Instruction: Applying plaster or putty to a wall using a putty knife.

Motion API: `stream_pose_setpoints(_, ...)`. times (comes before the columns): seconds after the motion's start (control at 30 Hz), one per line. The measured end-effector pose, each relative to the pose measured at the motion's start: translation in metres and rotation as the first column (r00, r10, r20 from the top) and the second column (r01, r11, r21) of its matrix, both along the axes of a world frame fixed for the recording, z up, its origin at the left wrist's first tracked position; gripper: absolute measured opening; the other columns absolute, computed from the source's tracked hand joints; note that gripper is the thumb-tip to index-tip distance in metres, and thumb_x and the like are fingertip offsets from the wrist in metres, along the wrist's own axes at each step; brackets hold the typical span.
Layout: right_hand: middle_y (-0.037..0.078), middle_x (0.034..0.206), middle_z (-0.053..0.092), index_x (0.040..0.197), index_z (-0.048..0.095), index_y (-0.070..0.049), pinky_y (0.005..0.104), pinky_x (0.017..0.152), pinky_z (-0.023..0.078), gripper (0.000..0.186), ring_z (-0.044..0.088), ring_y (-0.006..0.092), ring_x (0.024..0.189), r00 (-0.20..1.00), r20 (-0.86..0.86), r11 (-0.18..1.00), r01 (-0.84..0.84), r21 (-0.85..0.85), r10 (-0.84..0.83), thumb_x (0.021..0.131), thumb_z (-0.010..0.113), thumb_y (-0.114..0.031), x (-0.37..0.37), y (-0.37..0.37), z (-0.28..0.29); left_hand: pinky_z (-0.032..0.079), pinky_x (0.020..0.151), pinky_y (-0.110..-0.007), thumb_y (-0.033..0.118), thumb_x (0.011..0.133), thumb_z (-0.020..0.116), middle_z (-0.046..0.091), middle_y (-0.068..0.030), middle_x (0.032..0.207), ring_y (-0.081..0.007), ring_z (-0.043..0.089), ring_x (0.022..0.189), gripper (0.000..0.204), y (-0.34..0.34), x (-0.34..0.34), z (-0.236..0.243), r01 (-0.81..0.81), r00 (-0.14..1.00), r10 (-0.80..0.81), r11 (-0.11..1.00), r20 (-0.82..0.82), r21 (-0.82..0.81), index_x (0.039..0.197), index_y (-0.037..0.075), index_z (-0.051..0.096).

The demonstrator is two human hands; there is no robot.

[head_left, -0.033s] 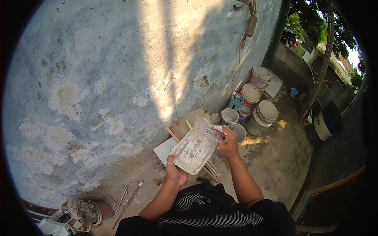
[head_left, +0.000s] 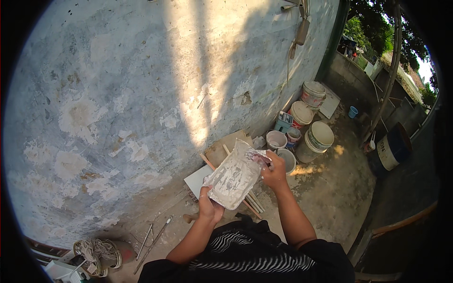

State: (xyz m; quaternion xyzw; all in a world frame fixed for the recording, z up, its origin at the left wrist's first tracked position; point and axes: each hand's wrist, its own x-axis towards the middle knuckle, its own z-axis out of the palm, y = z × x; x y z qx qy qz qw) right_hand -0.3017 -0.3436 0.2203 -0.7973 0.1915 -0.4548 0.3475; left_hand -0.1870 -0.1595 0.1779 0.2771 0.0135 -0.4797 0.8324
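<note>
Caked tray (head_left: 234, 177) is held in front of the patchy wall (head_left: 118, 118), left hand (head_left: 208, 207) clamped on its near-left corner, right hand (head_left: 274, 172) clamped on its right edge, some fingers hidden.

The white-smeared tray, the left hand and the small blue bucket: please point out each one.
White-smeared tray (head_left: 234, 180), head view: on its inner floor.
Left hand (head_left: 209, 206), head view: on the hand's middle.
Small blue bucket (head_left: 352, 113), head view: on its outer side.
</note>
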Motion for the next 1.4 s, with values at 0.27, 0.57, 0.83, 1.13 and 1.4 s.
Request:
stream_pose_setpoints(0.27, 0.018, 0.085, 0.062, 0.091, 0.066, -0.001, 0.042, 0.077, 0.049, 0.028, 0.059, 0.0393, 0.082, 0.931, -0.247, 0.917, -0.327, -0.228, 0.27, 0.065, 0.06, 0.005, -0.005, -0.056, 0.019, 0.037, 0.106, -0.043, 0.025, 0.086, 0.046, 0.05, -0.014, 0.134, -0.0307, 0.049, 0.123, 0.055, -0.025, 0.005, 0.01, 0.028, 0.997, -0.03, 0.999, 0.076, 0.024, 0.136, 0.004, 0.04)
stream_pose_setpoints(0.57, 0.018, 0.089, 0.066, 0.093, 0.066, 0.001, 0.0402, 0.081, 0.05, 0.02, 0.063, 0.0381, 0.088, 0.856, -0.236, 0.868, -0.489, -0.088, 0.459, 0.073, 0.069, -0.004, 0.0, -0.041, -0.012, 0.04, 0.103, -0.045, 0.037, 0.086, 0.045, 0.052, -0.0177, 0.133, -0.0337, 0.053, 0.119, 0.062, -0.051, -0.004, -0.005, -0.213, 0.972, 0.209, 0.977, 0.103, 0.026, 0.135, 0.0, 0.043)
stream_pose_setpoints(0.83, 0.019, 0.085, 0.064, 0.098, 0.064, 0.002, 0.0398, 0.067, 0.048, 0.024, 0.062, 0.0361, 0.075, 0.925, -0.169, 0.937, -0.35, -0.021, 0.341, 0.081, 0.069, -0.015, 0.005, -0.07, 0.011, 0.039, 0.106, -0.05, 0.032, 0.082, 0.044, 0.049, -0.0196, 0.136, -0.0366, 0.049, 0.125, 0.065, -0.047, -0.019, -0.001, -0.274, 0.959, 0.282, 0.951, 0.036, -0.144, 0.137, -0.002, 0.041)
stream_pose_setpoints(1.13, 0.021, 0.083, 0.062, 0.103, 0.058, 0.006, 0.0449, 0.065, 0.047, 0.031, 0.06, 0.0398, 0.075, 0.939, -0.196, 0.893, -0.333, -0.304, 0.283, 0.081, 0.068, -0.013, 0.011, -0.093, 0.02, 0.036, 0.108, -0.047, 0.03, 0.082, 0.048, 0.046, -0.019, 0.139, -0.0349, 0.047, 0.127, 0.065, -0.043, -0.027, -0.005, -0.276, 0.952, 0.286, 0.956, 0.105, -0.102, 0.139, -0.001, 0.039)
stream_pose_setpoints(1.4, 0.025, 0.085, 0.063, 0.105, 0.054, 0.013, 0.044, 0.068, 0.051, 0.036, 0.063, 0.0419, 0.078, 0.939, -0.241, 0.84, -0.329, -0.43, 0.245, 0.08, 0.066, -0.011, 0.03, -0.086, 0.02, 0.033, 0.11, -0.047, 0.023, 0.082, 0.049, 0.045, -0.0172, 0.138, -0.0346, 0.044, 0.129, 0.064, -0.038, -0.031, 0.016, -0.399, 0.879, 0.431, 0.899, 0.206, -0.18, 0.14, 0.002, 0.034)
